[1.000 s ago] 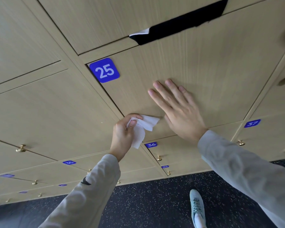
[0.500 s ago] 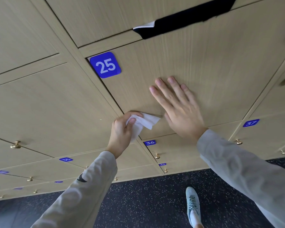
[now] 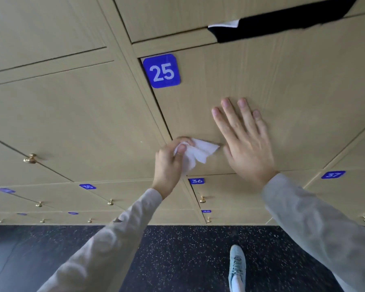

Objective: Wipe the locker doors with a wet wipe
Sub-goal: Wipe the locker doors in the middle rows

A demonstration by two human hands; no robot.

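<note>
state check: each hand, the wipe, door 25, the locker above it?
Left hand: grips the wipe.
Right hand: flat on door 25, fingers straight.
Wipe: crumpled, at door 25's lower left corner.
Door 25: closed.
Locker above: black cloth sticking out of its seam.

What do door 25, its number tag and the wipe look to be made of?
Door 25: likely wood-look laminate, matte; fine straight grain, no glare. Number tag: probably plastic or vinyl, smooth blue with white digits and a faint sheen. Wipe: soft white nonwoven sheet, crumpled into limp folds where the left hand grips it.
</note>
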